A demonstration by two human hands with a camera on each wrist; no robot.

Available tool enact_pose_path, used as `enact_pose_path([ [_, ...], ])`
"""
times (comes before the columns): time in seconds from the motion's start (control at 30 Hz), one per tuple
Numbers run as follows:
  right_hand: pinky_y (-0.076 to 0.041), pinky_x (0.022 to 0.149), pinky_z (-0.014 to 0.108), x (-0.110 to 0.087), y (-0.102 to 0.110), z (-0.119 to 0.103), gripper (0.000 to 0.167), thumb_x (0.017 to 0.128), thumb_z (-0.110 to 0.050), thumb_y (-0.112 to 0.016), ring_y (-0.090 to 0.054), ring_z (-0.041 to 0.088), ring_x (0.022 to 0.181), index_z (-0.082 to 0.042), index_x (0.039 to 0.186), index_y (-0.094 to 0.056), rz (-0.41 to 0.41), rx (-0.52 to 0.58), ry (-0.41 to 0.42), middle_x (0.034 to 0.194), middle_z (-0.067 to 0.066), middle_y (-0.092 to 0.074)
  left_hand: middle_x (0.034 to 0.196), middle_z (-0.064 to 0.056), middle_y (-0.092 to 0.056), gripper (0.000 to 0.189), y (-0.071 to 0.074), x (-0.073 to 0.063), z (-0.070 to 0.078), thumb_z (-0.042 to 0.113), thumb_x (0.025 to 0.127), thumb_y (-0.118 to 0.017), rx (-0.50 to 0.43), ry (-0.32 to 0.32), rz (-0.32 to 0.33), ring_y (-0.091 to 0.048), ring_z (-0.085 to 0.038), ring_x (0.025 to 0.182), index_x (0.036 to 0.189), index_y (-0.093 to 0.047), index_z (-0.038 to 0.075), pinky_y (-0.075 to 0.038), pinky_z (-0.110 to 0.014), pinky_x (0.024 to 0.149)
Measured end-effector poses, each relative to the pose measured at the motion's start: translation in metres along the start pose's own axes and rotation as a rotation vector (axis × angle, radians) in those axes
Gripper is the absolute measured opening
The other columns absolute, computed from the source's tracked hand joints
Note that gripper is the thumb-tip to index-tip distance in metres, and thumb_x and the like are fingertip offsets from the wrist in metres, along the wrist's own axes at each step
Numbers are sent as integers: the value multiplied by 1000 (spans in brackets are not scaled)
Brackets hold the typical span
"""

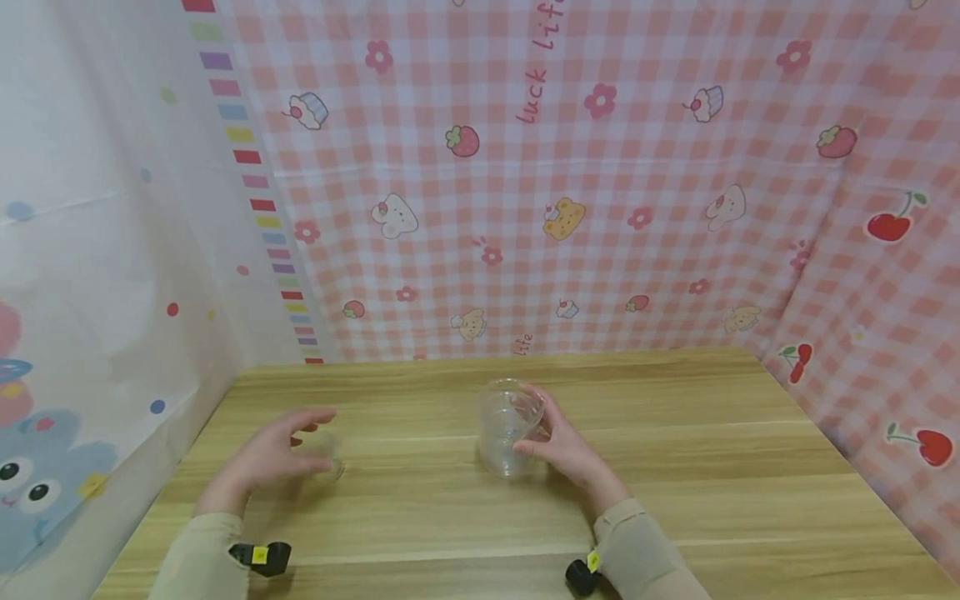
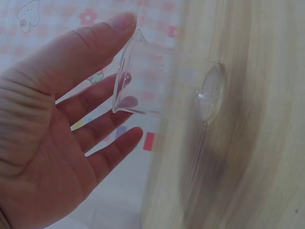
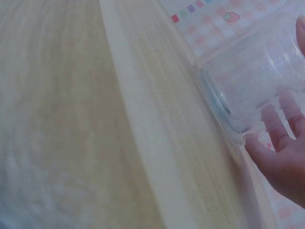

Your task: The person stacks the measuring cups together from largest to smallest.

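Observation:
In the head view, my left hand (image 1: 281,454) is over the left of the table, thumb and fingers spread apart. Beside its fingertips is a small clear beaker (image 2: 162,83) with a pouring lip. The left wrist view has its base on the wood; the thumb (image 2: 125,23) is near the lip, and two fingertips show through the glass at the rim. Near the table's middle, my right hand (image 1: 566,446) holds a larger clear container (image 1: 504,429) from its right side, thumb in front and fingers round the back. Its round base (image 3: 221,107) shows in the right wrist view.
The wooden table (image 1: 420,517) runs back to a pink checked cloth (image 1: 487,200) printed with cakes and strawberries. A white cloth (image 1: 97,275) hangs on the left, and a cherry-print cloth (image 1: 862,333) on the right. Black wrist cameras (image 1: 270,557) sit on both forearms.

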State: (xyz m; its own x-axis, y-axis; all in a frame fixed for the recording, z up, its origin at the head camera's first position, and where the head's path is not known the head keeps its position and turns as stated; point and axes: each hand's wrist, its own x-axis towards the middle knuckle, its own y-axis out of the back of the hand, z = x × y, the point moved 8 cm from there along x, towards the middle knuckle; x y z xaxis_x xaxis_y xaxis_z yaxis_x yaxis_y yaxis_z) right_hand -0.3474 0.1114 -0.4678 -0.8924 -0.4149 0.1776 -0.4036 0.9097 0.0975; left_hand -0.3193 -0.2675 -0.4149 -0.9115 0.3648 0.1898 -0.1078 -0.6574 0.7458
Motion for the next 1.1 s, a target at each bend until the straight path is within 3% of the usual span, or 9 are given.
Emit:
enact_pose_path([
  [0.63, -25, 114, 55, 1, 0, 1, 90, 83, 1, -75, -23, 39, 145, -12, 155, -22, 6, 9, 0, 155, 22, -32, 124, -23, -61, 57, -4, 2, 2, 14, 79, -83, 52, 0, -61, -55, -44, 111, 127, -60, -6, -48, -60, 90],
  [0.8, -25, 114, 56, 1, 1, 1, 91, 83, -2, -77, -22, 39, 145, -12, 155, -22, 6, 8, -1, 155, 22, -32, 122, -20, -63, 51, -6, 2, 2, 9, 80, -81, 52, 27, -80, -56, -39, 109, 125, -62, -5, -49, -57, 89],
  [1.1, -24, 114, 56, 0, 2, 2, 91, 84, -3, -77, -22, 40, 145, -12, 156, -23, 11, -2, -20, 155, 22, -32, 120, -18, -64, 49, -6, 1, 2, 8, 80, -80, 56, 21, -73, -58, -34, 104, 124, -63, -5, -51, -48, 86],
])
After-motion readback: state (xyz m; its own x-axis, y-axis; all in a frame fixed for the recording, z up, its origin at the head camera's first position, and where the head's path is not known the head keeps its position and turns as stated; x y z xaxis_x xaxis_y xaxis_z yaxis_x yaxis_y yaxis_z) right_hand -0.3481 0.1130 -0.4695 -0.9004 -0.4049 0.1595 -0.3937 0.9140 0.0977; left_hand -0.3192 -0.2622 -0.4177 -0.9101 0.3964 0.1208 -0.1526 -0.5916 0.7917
